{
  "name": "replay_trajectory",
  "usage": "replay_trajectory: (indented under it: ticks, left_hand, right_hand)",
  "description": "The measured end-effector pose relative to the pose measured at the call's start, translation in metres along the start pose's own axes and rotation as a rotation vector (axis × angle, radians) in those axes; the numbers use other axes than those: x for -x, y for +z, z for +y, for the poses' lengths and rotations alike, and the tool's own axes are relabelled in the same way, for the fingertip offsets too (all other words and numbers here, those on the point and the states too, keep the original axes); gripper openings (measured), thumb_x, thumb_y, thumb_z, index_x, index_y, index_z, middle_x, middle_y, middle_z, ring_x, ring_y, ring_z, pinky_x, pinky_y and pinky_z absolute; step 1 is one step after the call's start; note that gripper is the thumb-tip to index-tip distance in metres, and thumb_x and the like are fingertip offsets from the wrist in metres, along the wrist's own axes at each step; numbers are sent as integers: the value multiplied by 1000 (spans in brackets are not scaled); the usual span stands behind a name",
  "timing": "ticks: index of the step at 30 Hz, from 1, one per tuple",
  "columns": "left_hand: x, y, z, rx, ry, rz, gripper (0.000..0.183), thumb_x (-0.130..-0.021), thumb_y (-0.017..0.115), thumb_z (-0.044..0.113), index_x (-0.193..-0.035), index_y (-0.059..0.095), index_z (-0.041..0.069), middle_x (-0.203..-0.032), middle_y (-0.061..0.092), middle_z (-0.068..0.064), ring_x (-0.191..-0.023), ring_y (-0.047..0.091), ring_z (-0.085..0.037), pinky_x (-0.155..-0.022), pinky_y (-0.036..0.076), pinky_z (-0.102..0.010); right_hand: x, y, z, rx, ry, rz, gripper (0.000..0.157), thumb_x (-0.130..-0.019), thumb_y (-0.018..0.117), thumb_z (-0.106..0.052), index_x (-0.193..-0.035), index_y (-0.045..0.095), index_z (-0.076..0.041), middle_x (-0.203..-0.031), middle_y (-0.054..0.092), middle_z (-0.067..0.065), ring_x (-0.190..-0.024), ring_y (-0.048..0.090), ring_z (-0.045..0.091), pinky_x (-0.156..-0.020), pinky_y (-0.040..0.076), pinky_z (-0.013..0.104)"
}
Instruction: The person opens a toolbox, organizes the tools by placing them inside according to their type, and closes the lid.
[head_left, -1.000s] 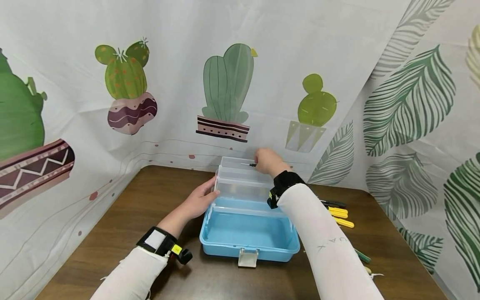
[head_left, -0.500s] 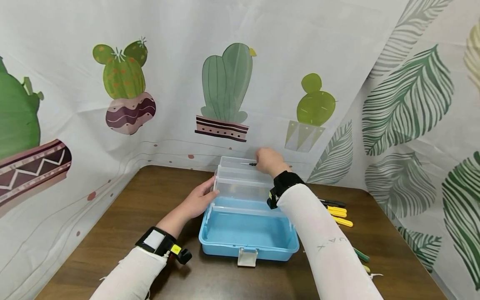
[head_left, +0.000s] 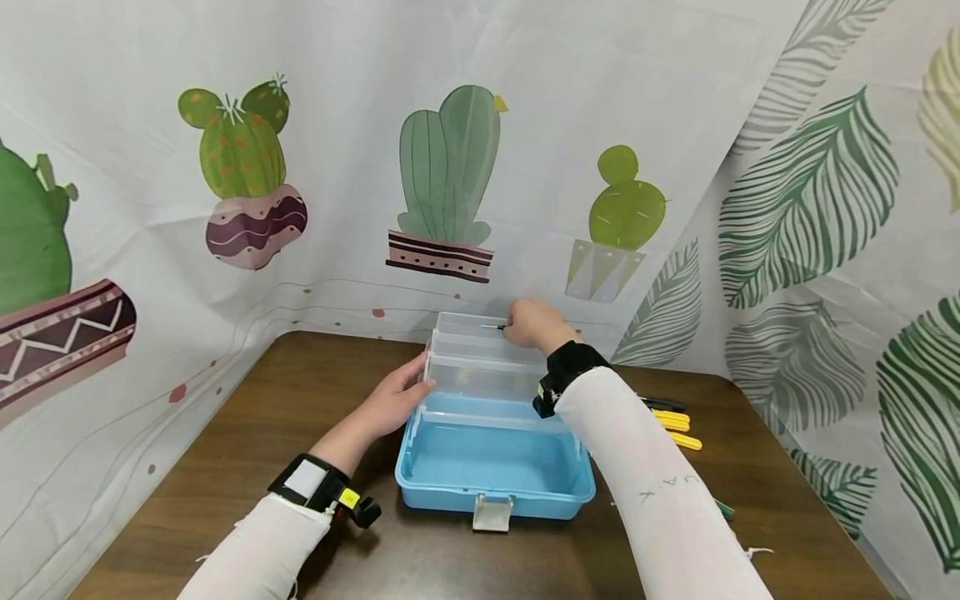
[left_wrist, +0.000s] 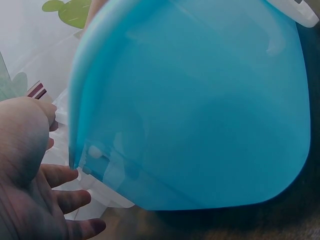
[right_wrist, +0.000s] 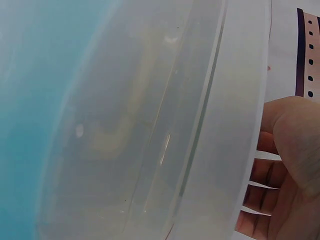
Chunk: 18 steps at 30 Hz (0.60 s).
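On the table (head_left: pixel 225 467), near its middle, stands the blue box (head_left: pixel 435 500), its latch (head_left: pixel 492 513) at the front and its clear trays (head_left: pixel 465 379) raised at the back. At the topmost tray, the right hand (head_left: pixel 536 325) curls its fingers round a thin tool (head_left: pixel 501 327), shaft pointing left. The left hand (head_left: pixel 390 402) touches the trays' left edge, fingers loosely extended and spread. Yellow handles (head_left: pixel 671 420) lie beyond the right sleeve (head_left: pixel 637 467); a cactus-printed cloth (head_left: pixel 337 167) hangs behind.
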<state>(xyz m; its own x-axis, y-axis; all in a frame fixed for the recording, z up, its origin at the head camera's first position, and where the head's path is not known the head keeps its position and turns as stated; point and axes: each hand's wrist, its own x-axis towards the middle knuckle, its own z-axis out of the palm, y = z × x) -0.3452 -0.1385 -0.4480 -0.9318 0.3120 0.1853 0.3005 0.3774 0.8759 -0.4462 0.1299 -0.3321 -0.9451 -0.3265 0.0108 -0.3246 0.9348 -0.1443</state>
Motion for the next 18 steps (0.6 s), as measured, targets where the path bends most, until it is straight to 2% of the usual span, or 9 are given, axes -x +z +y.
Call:
replay_trajectory:
  ticks: [4,6,8,12,16,18]
  left_hand:
    - [0,0,-1,-10,-1,-2,61,-109,49,28,-165,25,24,-171,29,-7,-156,30,-37,-120,33,-65]
    - [1,0,-1,-10,-4,-4,61,-110,49,29,-165,24,24,-171,28,-7,-156,30,-37,-120,32,-65]
    - [1,-1,0,-8,-6,-3,61,-109,49,29,-165,24,24,-171,27,-7,-156,29,-37,-120,32,-65]
    - [2,-2,1,-10,-4,1,61,-109,49,29,-165,24,24,-171,28,-8,-155,30,-38,-119,33,-66]
    - [2,-2,2,-6,0,-8,61,-110,49,28,-165,25,24,-171,28,-8,-155,30,-38,-119,33,-66]
    - [1,-1,2,0,0,-12,61,-110,49,28,-165,25,24,-171,28,-8,-156,30,-37,-119,33,-65]
  right_hand:
    - [0,-1,0,-14,8,-40,32,-99,59,-31,-71,54,-16,-72,50,-2,-70,48,19,-68,41,34]
    - [-1,-2,-1,-11,1,-66,39,-101,58,-39,-68,52,-18,-71,48,-3,-69,48,19,-69,42,35]
    - [-2,-3,-3,-7,-11,-94,44,-102,56,-47,-69,54,-17,-74,52,-1,-73,51,20,-73,45,36]
    - [-2,-5,-5,8,-33,-122,48,-103,52,-54,-88,70,-12,-98,70,5,-89,61,23,-85,52,40]
    - [0,-6,-6,29,-41,-145,55,-103,50,-57,-109,75,-8,-119,72,9,-103,65,24,-95,54,43]
    - [1,-8,-6,32,-56,-154,56,-103,49,-56,-114,75,-8,-123,72,10,-106,65,24,-97,54,43]
